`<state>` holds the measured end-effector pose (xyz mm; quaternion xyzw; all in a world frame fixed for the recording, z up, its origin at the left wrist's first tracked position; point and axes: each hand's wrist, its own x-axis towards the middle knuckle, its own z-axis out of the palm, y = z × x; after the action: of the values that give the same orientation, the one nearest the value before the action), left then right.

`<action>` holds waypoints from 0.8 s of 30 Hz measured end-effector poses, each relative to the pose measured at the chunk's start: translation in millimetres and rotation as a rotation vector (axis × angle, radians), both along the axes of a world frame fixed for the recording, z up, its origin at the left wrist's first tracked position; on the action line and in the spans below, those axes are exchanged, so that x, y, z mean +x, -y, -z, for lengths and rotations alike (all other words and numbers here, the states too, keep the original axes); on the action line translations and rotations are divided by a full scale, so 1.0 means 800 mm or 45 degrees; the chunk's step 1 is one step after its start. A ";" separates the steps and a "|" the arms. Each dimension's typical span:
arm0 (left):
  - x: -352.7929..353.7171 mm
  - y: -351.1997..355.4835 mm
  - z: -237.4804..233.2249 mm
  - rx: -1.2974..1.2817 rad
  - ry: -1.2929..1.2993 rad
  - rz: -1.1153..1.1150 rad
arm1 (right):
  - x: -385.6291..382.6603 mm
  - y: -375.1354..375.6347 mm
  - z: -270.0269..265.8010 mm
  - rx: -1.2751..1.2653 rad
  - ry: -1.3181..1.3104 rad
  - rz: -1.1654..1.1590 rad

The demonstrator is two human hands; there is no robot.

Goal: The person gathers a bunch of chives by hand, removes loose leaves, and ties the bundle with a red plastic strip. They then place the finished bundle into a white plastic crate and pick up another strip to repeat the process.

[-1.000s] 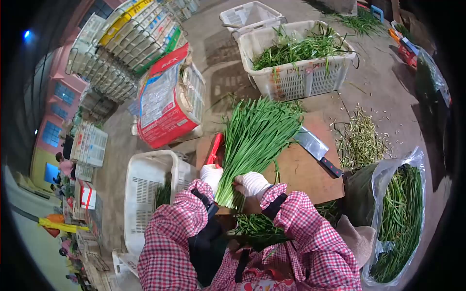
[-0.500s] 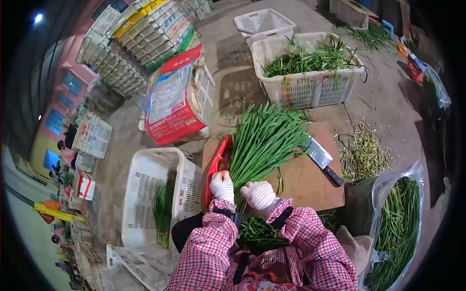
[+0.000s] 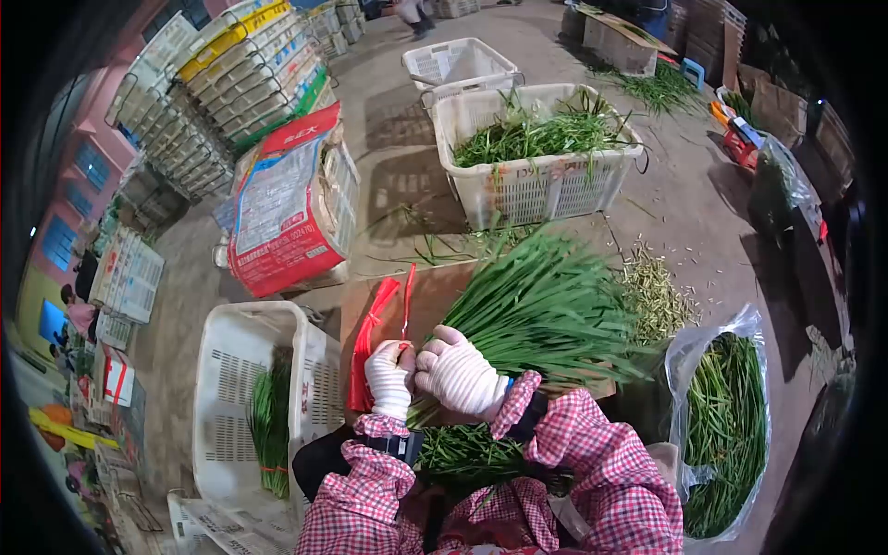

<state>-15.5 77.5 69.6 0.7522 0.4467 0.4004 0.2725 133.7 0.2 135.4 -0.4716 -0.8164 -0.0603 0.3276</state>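
Observation:
A thick bunch of green chives (image 3: 546,305) lies across the wooden board (image 3: 444,282), its leaves fanned out to the right. My right hand (image 3: 462,375), in a whitish striped glove, is closed around the stem end. Beside it, touching, my left hand (image 3: 390,377) is pinched on a thin red tie strip (image 3: 408,294) that sticks up from its fingers. A bundle of red ties (image 3: 368,338) lies on the board's left edge, just behind my left hand. More chives (image 3: 472,453) lie below my hands, near my lap.
A white crate (image 3: 211,388) at left holds a tied chive bunch (image 3: 271,416). A crate of loose greens (image 3: 555,199) stands ahead, with cut stem bits (image 3: 661,291) on the floor. At right is a plastic-lined container of chives (image 3: 726,425); stacked crates (image 3: 250,79) stand back left.
The chive bunch has swung to the right and covers where the knife was visible. My left hand has a red strip in its fingers. The view has shifted a little.

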 end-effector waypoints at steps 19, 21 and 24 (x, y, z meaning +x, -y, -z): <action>0.025 0.055 0.048 -0.614 0.621 -0.499 | 0.050 0.002 0.035 -0.094 0.145 0.177; 0.025 0.057 0.089 -0.680 0.523 -0.380 | 0.062 0.007 0.076 -0.313 0.351 0.330; 0.027 0.055 0.090 -0.766 0.534 -0.280 | 0.068 0.022 0.098 -0.345 0.086 0.484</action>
<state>5.9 33.2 -2.6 0.4877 0.5570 0.4235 0.5220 188.2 -17.3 57.0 -0.6543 -0.7241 -0.0264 0.2167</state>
